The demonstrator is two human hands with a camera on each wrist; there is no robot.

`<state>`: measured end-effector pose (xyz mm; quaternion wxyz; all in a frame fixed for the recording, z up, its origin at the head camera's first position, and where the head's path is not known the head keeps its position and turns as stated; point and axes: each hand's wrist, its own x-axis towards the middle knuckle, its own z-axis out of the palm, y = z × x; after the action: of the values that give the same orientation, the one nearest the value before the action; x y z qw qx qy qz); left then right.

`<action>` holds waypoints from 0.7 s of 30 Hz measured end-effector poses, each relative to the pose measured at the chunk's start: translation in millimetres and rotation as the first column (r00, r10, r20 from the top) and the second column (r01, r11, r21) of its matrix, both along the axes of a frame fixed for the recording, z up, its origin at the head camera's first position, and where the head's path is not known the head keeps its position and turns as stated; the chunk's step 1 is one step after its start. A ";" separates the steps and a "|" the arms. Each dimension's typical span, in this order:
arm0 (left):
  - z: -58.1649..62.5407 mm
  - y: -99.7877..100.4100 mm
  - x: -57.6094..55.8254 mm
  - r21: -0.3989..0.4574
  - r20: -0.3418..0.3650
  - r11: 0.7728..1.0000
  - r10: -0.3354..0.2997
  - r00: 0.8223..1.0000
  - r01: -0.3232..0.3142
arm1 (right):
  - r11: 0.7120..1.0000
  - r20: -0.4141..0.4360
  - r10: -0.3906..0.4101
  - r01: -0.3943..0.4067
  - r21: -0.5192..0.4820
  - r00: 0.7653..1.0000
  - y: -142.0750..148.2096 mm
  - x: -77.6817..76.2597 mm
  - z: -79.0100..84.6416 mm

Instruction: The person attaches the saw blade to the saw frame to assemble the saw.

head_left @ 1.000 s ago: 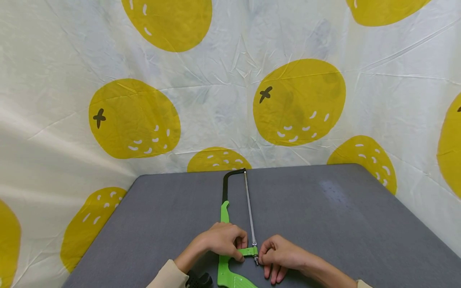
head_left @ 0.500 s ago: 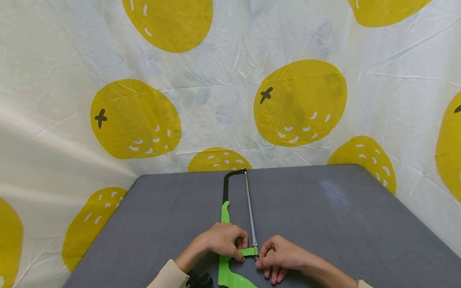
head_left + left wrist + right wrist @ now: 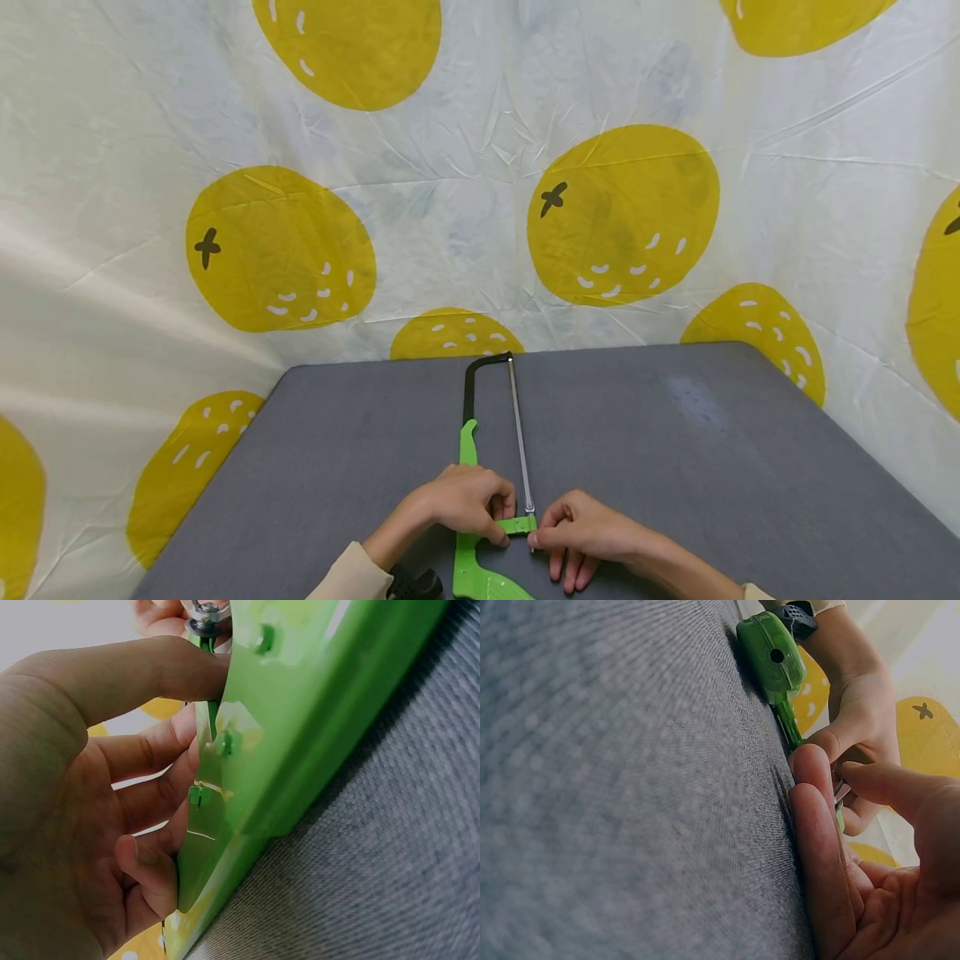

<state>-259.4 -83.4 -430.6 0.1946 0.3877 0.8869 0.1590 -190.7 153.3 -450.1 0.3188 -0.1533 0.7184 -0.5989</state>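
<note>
A hacksaw with a green handle point(image 3: 480, 577) lies on the table, its black frame arm point(image 3: 469, 392) pointing away and its thin blade point(image 3: 521, 433) along the right side. My left hand point(image 3: 468, 500) grips the green frame, thumb and fingers on either side of it, as the left wrist view shows. At the blade's near end, my right hand point(image 3: 592, 529) pinches the small metal wing nut point(image 3: 208, 615) between thumb and forefinger. That nut is mostly covered by the fingertips in the head view. The other right fingers point(image 3: 821, 855) lie against the tabletop.
Grey fabric covers the table point(image 3: 637, 433). Behind and beside it hangs a white cloth point(image 3: 450, 242) printed with large yellow fruit. A black wrist strap point(image 3: 415, 583) shows by the left sleeve.
My right thumb and fingertips have closed in leftward on the wing nut, which showed more openly before. My left hand and the hacksaw have stayed in place.
</note>
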 end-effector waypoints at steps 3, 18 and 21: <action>-1.1 -0.3 -0.4 -0.001 -0.006 1.000 -0.004 1.000 0.004 | 1.000 0.002 0.000 0.000 0.000 1.000 -0.1 -0.2 -0.4; 0.4 -0.4 0.9 0.001 -0.020 1.000 -0.003 1.000 0.003 | 0.999 -0.003 -0.017 0.017 0.030 1.000 -1.7 0.8 0.4; 0.5 -0.3 1.0 -0.002 -0.027 1.000 -0.003 1.000 0.003 | 0.999 -0.001 -0.019 0.019 0.034 1.000 -1.2 0.5 -0.3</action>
<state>-258.4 -83.8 -430.1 0.1830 0.3910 0.8890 0.1526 -190.3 152.1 -450.4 0.3152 -0.1414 0.7300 -0.5896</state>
